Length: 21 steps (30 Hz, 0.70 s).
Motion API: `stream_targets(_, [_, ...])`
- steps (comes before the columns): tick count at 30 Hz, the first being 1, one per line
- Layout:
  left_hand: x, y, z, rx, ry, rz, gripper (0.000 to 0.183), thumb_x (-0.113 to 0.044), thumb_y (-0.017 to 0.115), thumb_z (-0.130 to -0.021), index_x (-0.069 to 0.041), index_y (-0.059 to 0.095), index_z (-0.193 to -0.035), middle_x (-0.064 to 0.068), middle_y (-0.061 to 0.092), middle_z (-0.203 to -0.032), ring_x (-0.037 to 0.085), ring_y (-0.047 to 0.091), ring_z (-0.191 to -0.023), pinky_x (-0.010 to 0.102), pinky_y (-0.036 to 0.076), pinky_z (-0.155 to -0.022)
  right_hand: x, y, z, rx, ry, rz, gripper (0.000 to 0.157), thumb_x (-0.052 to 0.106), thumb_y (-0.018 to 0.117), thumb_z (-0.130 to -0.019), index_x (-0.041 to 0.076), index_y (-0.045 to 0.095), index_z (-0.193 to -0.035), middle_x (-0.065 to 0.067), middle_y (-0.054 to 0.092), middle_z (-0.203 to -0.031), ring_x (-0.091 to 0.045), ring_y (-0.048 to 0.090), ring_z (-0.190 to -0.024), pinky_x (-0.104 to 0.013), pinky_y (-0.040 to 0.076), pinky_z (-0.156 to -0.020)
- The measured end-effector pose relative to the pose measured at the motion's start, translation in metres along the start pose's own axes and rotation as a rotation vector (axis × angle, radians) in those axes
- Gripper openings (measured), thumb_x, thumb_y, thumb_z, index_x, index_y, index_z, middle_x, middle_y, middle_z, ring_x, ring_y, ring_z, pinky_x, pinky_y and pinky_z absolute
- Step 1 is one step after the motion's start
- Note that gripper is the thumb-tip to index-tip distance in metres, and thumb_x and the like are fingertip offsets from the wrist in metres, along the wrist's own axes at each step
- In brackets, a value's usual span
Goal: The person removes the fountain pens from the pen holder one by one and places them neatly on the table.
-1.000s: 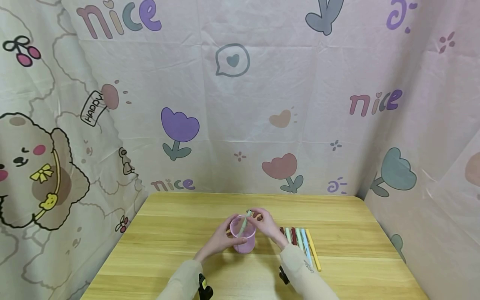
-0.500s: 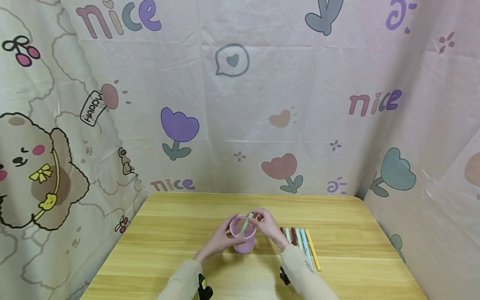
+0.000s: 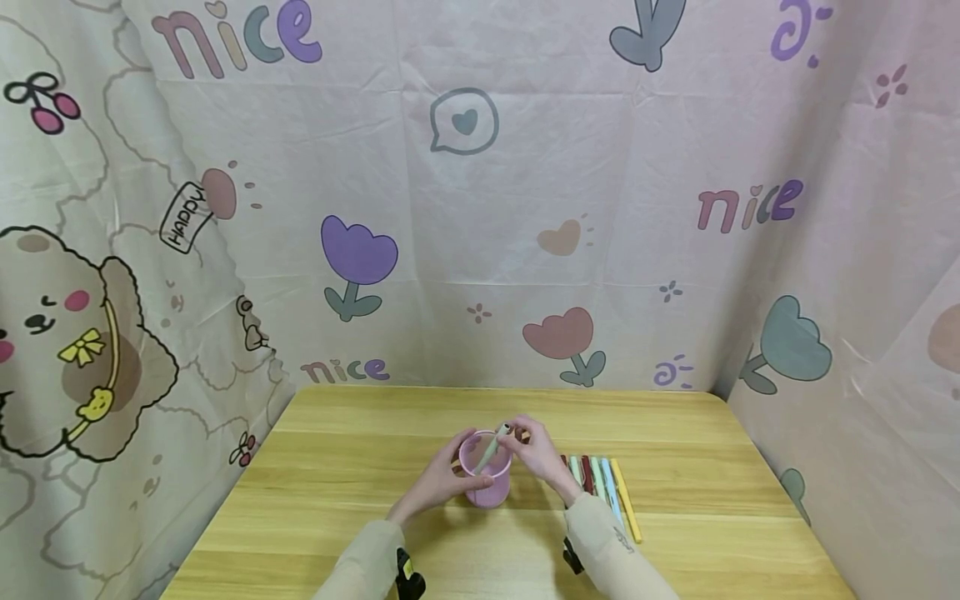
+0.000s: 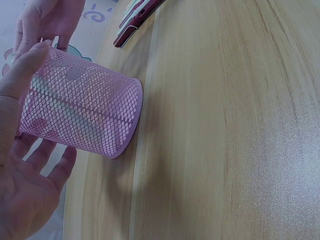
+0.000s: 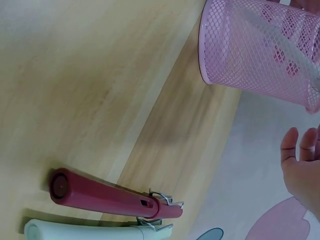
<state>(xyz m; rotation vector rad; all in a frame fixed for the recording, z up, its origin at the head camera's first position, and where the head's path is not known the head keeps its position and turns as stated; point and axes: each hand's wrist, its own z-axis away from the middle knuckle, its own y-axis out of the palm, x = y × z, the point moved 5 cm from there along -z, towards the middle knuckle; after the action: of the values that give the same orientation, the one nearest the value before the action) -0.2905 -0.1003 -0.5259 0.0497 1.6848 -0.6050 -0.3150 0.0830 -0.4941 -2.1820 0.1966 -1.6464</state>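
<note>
A pink mesh pen holder (image 3: 489, 493) stands upright on the wooden table, its round mouth facing up. My left hand (image 3: 441, 478) grips it near the rim, thumb on the near side and fingers round the left and back. A light green pen (image 3: 490, 453) leans inside it, its upper end sticking out over the rim at the right. Thumb and fingers of my right hand (image 3: 534, 450) pinch the pen near that end. In the left wrist view the pen holder's mesh wall (image 4: 85, 102) shows the pen slanting through it.
To the right, partly under my right forearm, several pens lie side by side, among them a yellow pen (image 3: 627, 500) and a blue pen (image 3: 611, 487). The right wrist view shows a dark red clip pen (image 5: 107, 196) beside a pale green pen (image 5: 82, 231). A printed curtain (image 3: 465, 208) hangs behind.
The pen's upper end has shifted slightly to the right, with my right hand's fingers moving a little the same way. My left hand and the pen holder have stayed in place.
</note>
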Motion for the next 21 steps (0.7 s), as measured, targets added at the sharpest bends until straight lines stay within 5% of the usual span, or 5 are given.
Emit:
stream_targets(7, [0.000, -0.001, 0.000, -0.007, 0.000, 0.005, 0.100, -0.029, 0.084, -0.083, -0.002, 0.023, -0.158, 0.025, 0.039, -0.157, 0.046, 0.046, -0.139, 0.053, 0.048, -0.112, 0.023, -0.013, 0.006, -0.063, -0.038, -0.097, 0.015, 0.001, 0.067, -0.093, -0.008, 0.069, -0.105, -0.022, 0.062, -0.085, -0.008, 0.053, -0.076, -0.013, 0.046, -0.062])
stream_targets(21, [0.001, -0.001, -0.001, 0.005, 0.015, 0.000, 0.099, -0.030, 0.083, -0.084, -0.001, 0.024, -0.158, 0.026, 0.039, -0.156, 0.046, 0.047, -0.139, 0.055, 0.047, -0.112, 0.000, -0.023, 0.000, -0.128, -0.123, -0.338, 0.022, 0.007, 0.066, -0.096, -0.010, 0.062, -0.108, -0.032, 0.070, -0.110, -0.004, 0.063, -0.077, -0.017, 0.055, -0.072])
